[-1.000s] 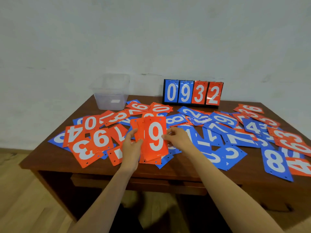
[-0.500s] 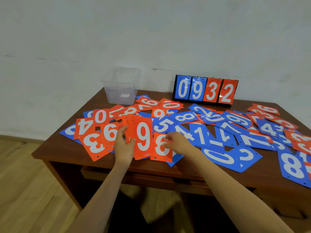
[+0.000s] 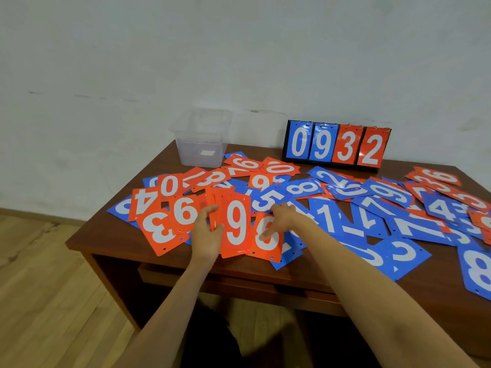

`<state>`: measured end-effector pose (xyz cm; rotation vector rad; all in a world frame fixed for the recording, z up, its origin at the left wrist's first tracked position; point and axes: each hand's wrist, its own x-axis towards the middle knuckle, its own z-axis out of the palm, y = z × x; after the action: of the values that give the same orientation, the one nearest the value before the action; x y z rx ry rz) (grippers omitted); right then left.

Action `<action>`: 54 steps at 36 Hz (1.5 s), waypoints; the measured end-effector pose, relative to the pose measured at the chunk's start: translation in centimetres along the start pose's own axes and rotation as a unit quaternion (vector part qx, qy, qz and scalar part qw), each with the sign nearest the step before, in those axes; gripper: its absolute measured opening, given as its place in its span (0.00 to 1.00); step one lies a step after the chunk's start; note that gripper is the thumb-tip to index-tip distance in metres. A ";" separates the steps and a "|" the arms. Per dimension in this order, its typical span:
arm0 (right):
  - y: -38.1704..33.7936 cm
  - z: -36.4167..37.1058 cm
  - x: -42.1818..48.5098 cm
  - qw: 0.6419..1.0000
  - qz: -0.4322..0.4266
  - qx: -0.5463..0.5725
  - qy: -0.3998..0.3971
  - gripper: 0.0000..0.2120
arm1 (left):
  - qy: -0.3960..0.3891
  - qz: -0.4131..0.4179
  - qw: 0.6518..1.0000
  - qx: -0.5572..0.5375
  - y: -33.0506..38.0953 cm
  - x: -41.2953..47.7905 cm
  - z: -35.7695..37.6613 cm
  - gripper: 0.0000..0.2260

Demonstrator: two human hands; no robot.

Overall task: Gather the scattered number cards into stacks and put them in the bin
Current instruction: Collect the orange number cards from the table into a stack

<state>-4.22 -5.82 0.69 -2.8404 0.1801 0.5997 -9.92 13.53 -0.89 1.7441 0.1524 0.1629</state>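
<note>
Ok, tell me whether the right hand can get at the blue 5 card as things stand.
Probably yes. The blue 5 card lies face up just beyond the right hand, nothing over its digit; that hand only touches an orange card.

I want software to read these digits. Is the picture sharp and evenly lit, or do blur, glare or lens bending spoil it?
Head view: light soft and even, no hard shadows or strong glare; scoreboard digits read cleanly; the right hand is slightly soft; the wide lens stretches the blue 8 card at the right edge, which the frame cuts.
</note>
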 end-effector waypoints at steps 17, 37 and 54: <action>9.8 -6.6 -4.6 0.856 0.008 0.396 0.332 0.06 | -0.073 -0.001 0.997 -0.036 1.8 1.5 5.0 0.18; 14.1 -3.3 -4.9 0.846 -0.237 0.103 0.467 0.03 | -0.128 -0.003 0.985 -0.117 6.4 2.0 16.4 0.15; 13.8 -3.8 -4.2 0.909 -0.285 0.126 0.278 0.10 | -0.128 0.021 0.986 -0.104 6.0 2.9 17.4 0.16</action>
<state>-8.83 -19.76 3.04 -2.5368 -0.4366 -0.3359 -3.64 -3.80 2.03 1.5449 -0.0875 -0.0152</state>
